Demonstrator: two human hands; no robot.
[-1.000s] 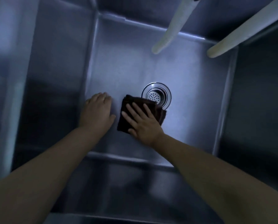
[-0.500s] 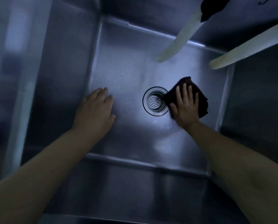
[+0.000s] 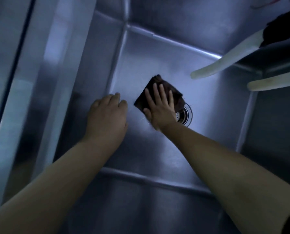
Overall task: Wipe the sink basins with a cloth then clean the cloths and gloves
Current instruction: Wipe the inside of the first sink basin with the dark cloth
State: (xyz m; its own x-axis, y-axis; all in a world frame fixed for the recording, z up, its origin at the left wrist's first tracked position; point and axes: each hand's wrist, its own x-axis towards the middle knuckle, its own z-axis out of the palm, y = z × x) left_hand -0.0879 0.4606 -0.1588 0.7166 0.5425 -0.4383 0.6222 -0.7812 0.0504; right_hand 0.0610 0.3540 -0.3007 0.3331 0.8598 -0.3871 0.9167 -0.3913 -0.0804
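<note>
Steel sink basin (image 3: pixel 208 102) gleams dimly; right hand (image 3: pixel 159 107) presses flat, fingers straight, on the dark cloth (image 3: pixel 144 97) beside the drain (image 3: pixel 185 115); left hand (image 3: pixel 107 115) rests loose, holding nothing; firm overlapping strokes should reach corners.

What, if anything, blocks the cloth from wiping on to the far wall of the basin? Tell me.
Nothing visible does. The right hand presses the cloth flat, and the basin floor ahead of it is bare. The two pale spouts hang off to the right.
</note>
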